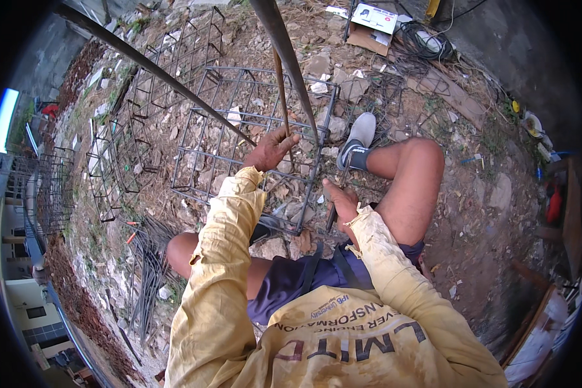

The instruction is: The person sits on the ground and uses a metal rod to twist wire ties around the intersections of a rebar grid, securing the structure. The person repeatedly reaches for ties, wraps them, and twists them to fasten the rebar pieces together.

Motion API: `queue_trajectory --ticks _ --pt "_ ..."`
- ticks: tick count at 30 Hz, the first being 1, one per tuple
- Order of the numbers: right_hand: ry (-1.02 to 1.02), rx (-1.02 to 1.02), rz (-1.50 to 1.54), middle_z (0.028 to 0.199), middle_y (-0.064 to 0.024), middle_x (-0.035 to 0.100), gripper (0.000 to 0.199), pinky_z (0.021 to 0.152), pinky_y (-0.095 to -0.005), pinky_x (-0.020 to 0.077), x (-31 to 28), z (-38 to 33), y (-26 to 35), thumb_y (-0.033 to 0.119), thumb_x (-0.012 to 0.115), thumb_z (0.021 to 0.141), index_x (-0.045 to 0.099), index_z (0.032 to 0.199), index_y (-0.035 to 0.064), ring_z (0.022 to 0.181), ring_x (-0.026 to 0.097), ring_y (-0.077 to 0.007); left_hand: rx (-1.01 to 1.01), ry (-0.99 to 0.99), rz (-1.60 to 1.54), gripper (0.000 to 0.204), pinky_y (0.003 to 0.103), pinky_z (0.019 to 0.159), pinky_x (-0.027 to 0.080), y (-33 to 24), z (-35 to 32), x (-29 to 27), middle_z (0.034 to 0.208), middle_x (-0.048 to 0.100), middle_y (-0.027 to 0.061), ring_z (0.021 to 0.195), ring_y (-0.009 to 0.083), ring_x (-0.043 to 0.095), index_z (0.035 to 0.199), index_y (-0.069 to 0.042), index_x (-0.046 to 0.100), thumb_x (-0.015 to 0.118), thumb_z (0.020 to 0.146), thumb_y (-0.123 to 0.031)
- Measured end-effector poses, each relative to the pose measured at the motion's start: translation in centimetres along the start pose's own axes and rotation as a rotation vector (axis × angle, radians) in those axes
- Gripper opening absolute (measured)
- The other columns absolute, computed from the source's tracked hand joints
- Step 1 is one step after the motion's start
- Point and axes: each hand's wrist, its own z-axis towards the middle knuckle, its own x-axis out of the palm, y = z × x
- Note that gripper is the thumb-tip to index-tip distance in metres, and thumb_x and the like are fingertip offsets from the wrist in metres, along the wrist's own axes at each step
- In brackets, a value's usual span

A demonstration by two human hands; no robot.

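Looking down from your head, you sat or squatted low over stony ground (pixel 459 216), bare legs spread to either side of a rectangular cage (pixel 308 194) of thin dark steel bars. The cage lay in front of you and stretched away, a placement that probably kept its near end and right side within easy reach of both arms.

Your left hand (pixel 271 150) was over the cage, fingers curled in beside a thin rusty rod (pixel 280 84); whether they had closed around it could not be told. Your right hand (pixel 343 200), just outside the cage's right edge, was wrapped around a slim dark tool (pixel 331 220), seemingly angled so that its far end faced away from your body.

Two dark poles (pixel 155 71) slanted in from the top (they looked thick, likely because their upper parts were close to the camera). Your right foot, in a grey shoe (pixel 361 132), was planted beyond the tool, perhaps for balance. A bundle of dark rods (pixel 150 284) lay near your left knee, apparently handy.
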Motion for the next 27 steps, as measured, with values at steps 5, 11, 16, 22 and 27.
queue_trajectory --ticks 5,11,16,22,27 --pt "-0.014 0.040 -0.158 0.079 -0.0082 0.061 0.051 0.060 -0.0339 0.0463 1.5 -0.8 0.2 0.038 0.080 0.071 0.060 0.095 -0.0024 0.062 0.056 -0.0181 -0.031 -0.026 -0.054 0.049 0.035 0.084 0.045 0.9 -0.7 -1.1 0.097 0.064 0.0141 0.093 0.0221 0.058 0.112 0.000 0.060 0.052 0.096 -0.046" --pt "0.031 -0.014 -0.121 0.080 -0.0086 0.059 0.051 0.053 -0.0312 0.0446 1.9 0.0 1.6 0.035 0.079 0.072 0.055 0.100 -0.0003 0.059 0.054 -0.0159 -0.035 0.034 -0.050 0.054 0.037 0.086 0.046 1.9 -0.2 -2.0 0.099 0.064 0.0149 0.094 0.0245 0.059 0.112 0.001 0.059 0.049 0.096 -0.049" --pt "-0.021 0.033 0.005 0.076 -0.0076 0.057 0.051 0.051 -0.0306 0.0435 2.0 -0.2 1.1 0.037 0.079 0.073 0.055 0.097 -0.0005 0.056 0.050 -0.0145 -0.121 0.087 0.067 0.052 0.038 0.086 0.047 -0.6 -0.3 -2.1 0.099 0.066 0.0158 0.094 0.0274 0.062 0.113 -0.001 0.060 0.050 0.095 -0.049" --pt "0.088 -0.002 -0.070 0.076 -0.0057 0.056 0.046 0.049 -0.0293 0.0424 2.7 -1.6 0.6 0.038 0.077 0.076 0.056 0.093 0.0007 0.057 0.052 -0.0142 -0.014 -0.018 0.181 0.043 0.040 0.088 0.047 1.0 0.2 -2.0 0.105 0.066 0.0188 0.102 0.0331 0.063 0.114 -0.004 0.061 0.047 0.097 -0.041" --pt "0.161 -0.033 -0.108 0.082 -0.0125 0.059 0.063 0.053 -0.0310 0.0466 2.4 -0.4 -0.7 0.046 0.078 0.071 0.055 0.096 -0.0062 0.062 0.057 -0.0185 0.012 0.015 0.326 0.036 0.038 0.082 0.048 1.0 1.5 -1.8 0.094 0.066 0.0179 0.091 0.0297 0.063 0.109 -0.001 0.061 0.051 0.094 -0.033"
